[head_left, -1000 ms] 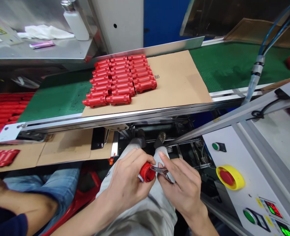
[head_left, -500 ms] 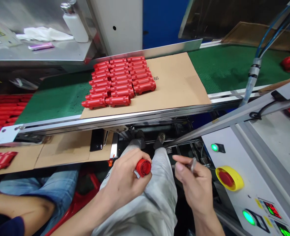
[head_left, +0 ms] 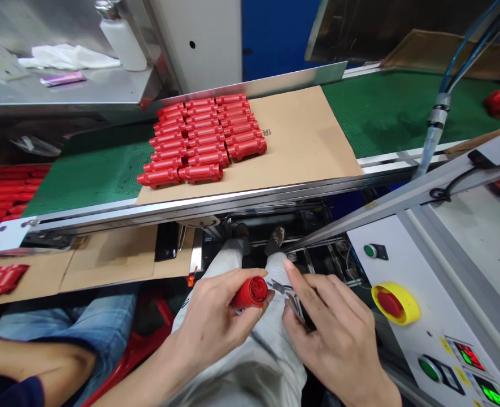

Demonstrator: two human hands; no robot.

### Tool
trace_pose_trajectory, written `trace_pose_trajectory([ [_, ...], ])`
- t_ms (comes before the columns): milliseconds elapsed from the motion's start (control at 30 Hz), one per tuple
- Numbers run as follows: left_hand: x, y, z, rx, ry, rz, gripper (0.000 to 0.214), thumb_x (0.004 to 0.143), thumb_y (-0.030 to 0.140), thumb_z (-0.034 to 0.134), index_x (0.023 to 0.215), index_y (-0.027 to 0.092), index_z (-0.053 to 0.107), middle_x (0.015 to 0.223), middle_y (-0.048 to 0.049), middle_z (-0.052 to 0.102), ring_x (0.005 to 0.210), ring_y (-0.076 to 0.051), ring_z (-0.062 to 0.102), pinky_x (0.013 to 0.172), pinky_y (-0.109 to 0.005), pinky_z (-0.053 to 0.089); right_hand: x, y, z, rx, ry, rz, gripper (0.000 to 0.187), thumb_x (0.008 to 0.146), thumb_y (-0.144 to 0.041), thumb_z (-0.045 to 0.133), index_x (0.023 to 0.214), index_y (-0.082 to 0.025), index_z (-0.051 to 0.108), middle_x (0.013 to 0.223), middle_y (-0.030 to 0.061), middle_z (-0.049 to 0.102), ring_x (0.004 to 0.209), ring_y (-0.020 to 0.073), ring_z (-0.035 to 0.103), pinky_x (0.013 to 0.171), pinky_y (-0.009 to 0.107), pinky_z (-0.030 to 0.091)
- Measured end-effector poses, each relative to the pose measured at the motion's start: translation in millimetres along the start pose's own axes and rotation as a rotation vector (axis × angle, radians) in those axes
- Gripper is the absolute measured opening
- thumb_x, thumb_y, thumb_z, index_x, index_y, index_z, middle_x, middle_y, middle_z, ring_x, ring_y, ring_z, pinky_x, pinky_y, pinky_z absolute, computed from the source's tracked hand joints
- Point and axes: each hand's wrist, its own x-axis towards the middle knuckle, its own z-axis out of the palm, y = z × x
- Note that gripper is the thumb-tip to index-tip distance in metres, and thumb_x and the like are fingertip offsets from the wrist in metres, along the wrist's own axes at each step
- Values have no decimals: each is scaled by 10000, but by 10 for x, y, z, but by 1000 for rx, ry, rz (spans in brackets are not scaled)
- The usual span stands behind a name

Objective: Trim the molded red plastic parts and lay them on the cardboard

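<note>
Behind the work place there was a steel shelf [head_left: 84, 85], a white metal column [head_left: 194, 45] and a blue wall [head_left: 275, 34], and at right stood a white control cabinet [head_left: 385, 271].

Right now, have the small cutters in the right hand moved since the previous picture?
Yes, the cutters moved left, away from the emergency stop button, toward the red plastic part.

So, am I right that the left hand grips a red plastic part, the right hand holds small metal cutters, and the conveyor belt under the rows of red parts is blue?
The conveyor belt is green, not blue, as the head view shows. The left hand, red plastic part, right hand, small metal cutters and rows of red parts are as you say.
</note>
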Motion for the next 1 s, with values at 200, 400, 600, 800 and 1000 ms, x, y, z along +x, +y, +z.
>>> trace_pose_trajectory([
  [200,-8,39,23,23,-15,13,199,867,125,700,1016,245,755,778,40,725,645,-133,621,630,-272,495,27,-42,-1,-108,-34,-51,591,951,-131,668,1540,-141,626,976,72,748,810,245,618,748,415,495],
  [400,-32,13,52,45,33,74,251,871,116,695,1077,251,742,811,41,756,637,-127,650,616,-262,516,16,-84,11,-156,-35,-59,588,966,-131,675,1551,-115,616,965,77,740,810,246,598,741,425,478],
  [600,-34,18,61,147,102,144,207,917,173,687,1111,234,726,809,28,772,604,-136,676,591,-273,536,-15,-117,-4,-203,-26,-50,559,1018,-138,653,1573,-104,597,942,75,757,780,240,607,727,422,483],
  [800,-11,-4,72,187,117,151,232,912,180,696,1135,241,720,861,25,799,628,-147,713,607,-286,557,-43,-130,36,-157,-9,-37,576,1031,-119,674,1597,-88,568,933,77,763,768,225,643,724,401,513],
  [1000,4,-4,76,200,83,125,194,923,192,678,1103,239,730,801,29,774,608,-160,713,581,-300,551,-28,-119,54,-209,0,-33,568,990,-154,709,1546,-76,622,969,99,766,797,255,629,732,443,518],
])
